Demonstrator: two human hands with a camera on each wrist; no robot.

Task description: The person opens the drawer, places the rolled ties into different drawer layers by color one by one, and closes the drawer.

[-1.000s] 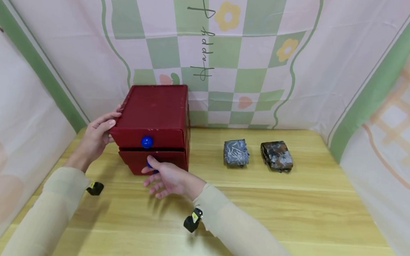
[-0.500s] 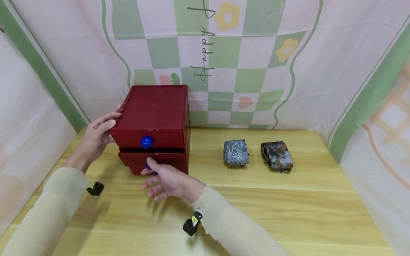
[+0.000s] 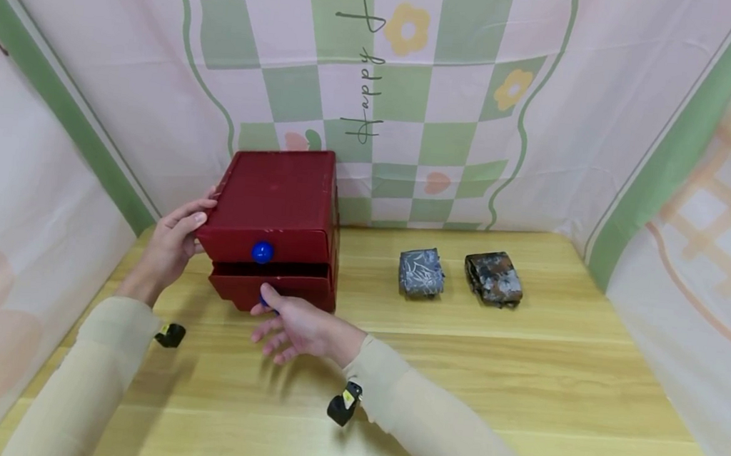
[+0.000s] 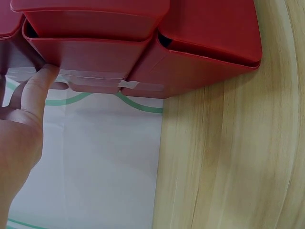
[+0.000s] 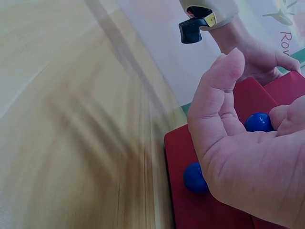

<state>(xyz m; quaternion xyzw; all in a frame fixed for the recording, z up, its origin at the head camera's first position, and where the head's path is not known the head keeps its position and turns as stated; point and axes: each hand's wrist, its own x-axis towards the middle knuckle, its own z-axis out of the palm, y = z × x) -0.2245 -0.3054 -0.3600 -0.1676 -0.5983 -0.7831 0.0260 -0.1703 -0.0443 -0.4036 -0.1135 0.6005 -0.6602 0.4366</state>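
Note:
A dark red drawer box (image 3: 278, 185) stands at the back left of the table. Along its left edge my left hand (image 3: 174, 234) holds the side, one fingertip against the red wall in the left wrist view. My right hand (image 3: 306, 327) pinches the blue knob (image 5: 259, 122) of a lower drawer (image 3: 235, 288), which sticks out with a dark gap above it. The upper drawer carries its own blue knob (image 3: 263, 252). In the right wrist view another blue ball knob (image 5: 194, 178) shows beside the hand, nearer the table. The drawer's inside is hidden in shadow.
Right of the box lie a small grey folded packet (image 3: 421, 272) with white line patterns and a dark mottled folded packet (image 3: 494, 277). Printed cloth walls (image 3: 375, 100) enclose the light wood table (image 3: 455, 392) at the back and sides.
The lower drawer has come out slightly toward me, and the gap above it is wider. My right hand has moved a little toward me with the knob; the left hand stays put.

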